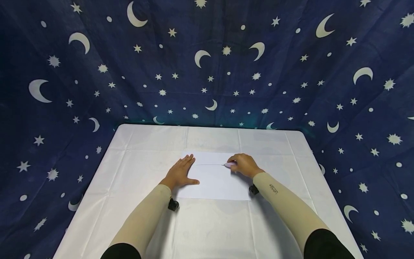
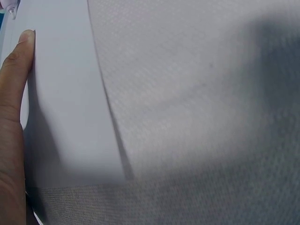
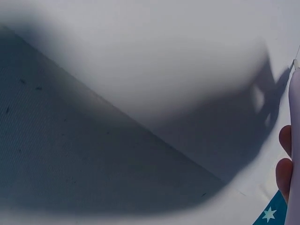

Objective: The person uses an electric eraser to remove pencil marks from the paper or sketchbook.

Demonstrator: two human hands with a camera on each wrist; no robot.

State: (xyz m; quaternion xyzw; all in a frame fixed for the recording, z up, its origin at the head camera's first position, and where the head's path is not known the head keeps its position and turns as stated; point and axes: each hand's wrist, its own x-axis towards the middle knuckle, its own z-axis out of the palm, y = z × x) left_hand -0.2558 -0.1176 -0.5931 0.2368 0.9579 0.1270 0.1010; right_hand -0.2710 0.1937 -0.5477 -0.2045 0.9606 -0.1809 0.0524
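A white sheet of paper point(image 1: 213, 185) lies on the table, with a thin dark line point(image 1: 207, 164) running across its upper part. My left hand point(image 1: 181, 173) rests flat over the sheet's left side, fingers spread and thumb pointing right. In the left wrist view, the thumb point(image 2: 13, 79) lies along the paper point(image 2: 70, 93). My right hand point(image 1: 244, 164) grips a thick lilac pen point(image 1: 229, 164), its tip at the right end of the line. In the right wrist view, fingertips point(image 3: 284, 176) curl against the pen's body point(image 3: 295, 117); most of that hand is out of frame.
A creased white cloth covers the table point(image 1: 145, 144). Behind it and at both sides hangs a dark blue curtain point(image 1: 181, 64) with moons and stars. Small black devices are worn at the left wrist point(image 1: 173, 204) and right wrist point(image 1: 253, 189).
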